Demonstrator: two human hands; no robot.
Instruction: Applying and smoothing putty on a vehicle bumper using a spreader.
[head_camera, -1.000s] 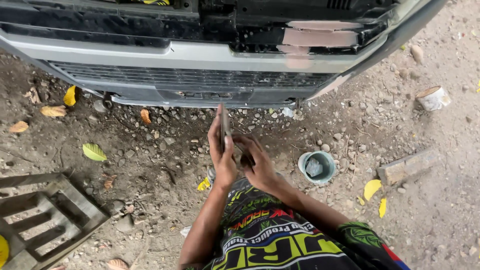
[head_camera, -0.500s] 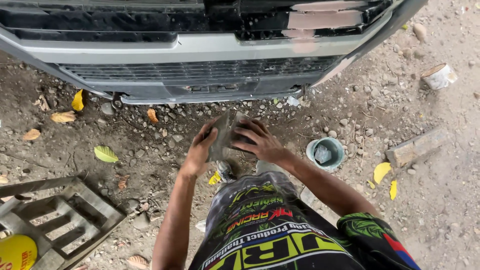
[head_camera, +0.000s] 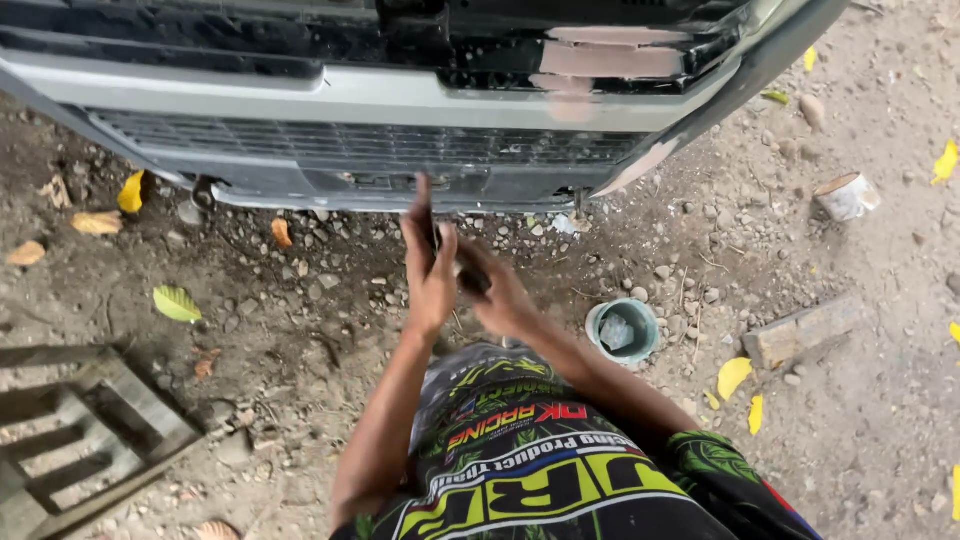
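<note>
My left hand (head_camera: 430, 275) is raised upright in front of a grey car bumper (head_camera: 330, 100), fingers pointing at its lower grille. A thin dark flat piece (head_camera: 432, 228), possibly an abrasive sheet, stands pressed along its palm. My right hand (head_camera: 497, 297) is just to the right and touches the lower end of that piece; it is blurred by motion. Both hands hover over gravelly dirt, a short way from the bumper. Pinkish filler patches (head_camera: 610, 58) show on the upper right of the bumper. My patterned shorts fill the bottom of the view.
A small teal tub (head_camera: 622, 330) sits on the ground right of my hands. A white cup (head_camera: 846, 196) and a brick-like block (head_camera: 800, 332) lie further right. A wooden pallet (head_camera: 90, 430) is at lower left. Yellow leaves and stones are scattered around.
The hands spread apart with the flat piece between them half a second ago; now they are close together again, and the left hand is upright and nearer the bumper.
</note>
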